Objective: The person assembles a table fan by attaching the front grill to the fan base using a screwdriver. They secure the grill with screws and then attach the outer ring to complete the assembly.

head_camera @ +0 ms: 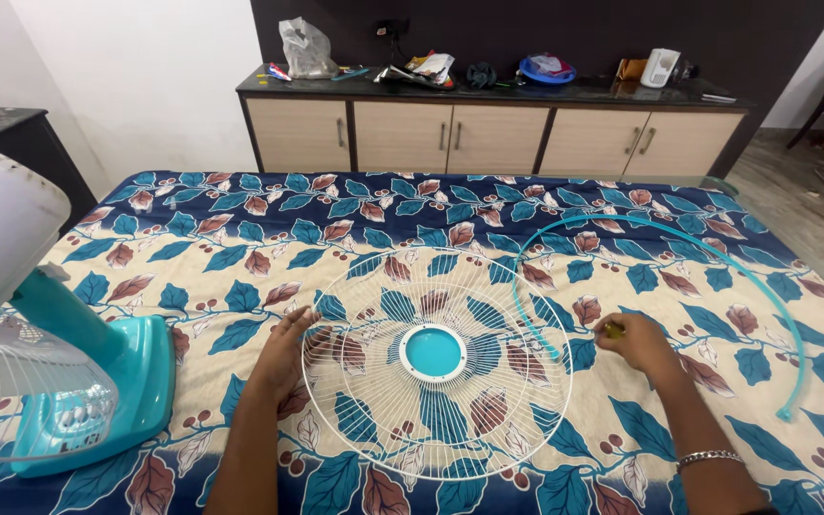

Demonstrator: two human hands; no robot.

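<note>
A round white wire fan guard point(436, 360) with a teal centre disc point(433, 351) lies flat on the leaf-patterned bedspread point(240, 257). My left hand point(285, 351) rests flat on the guard's left rim, fingers spread. My right hand point(633, 340), a bracelet on its wrist, is just right of the guard, closed around a small yellowish object point(612, 330). A thin teal ring band point(717, 257), open at one end, curves across the bedspread beyond my right hand.
A teal table fan body point(88, 372) with a white rear guard and grey motor housing lies at the left edge. A wooden cabinet point(488, 138) with cluttered dark top stands against the far wall. Wooden floor and chair legs show at right.
</note>
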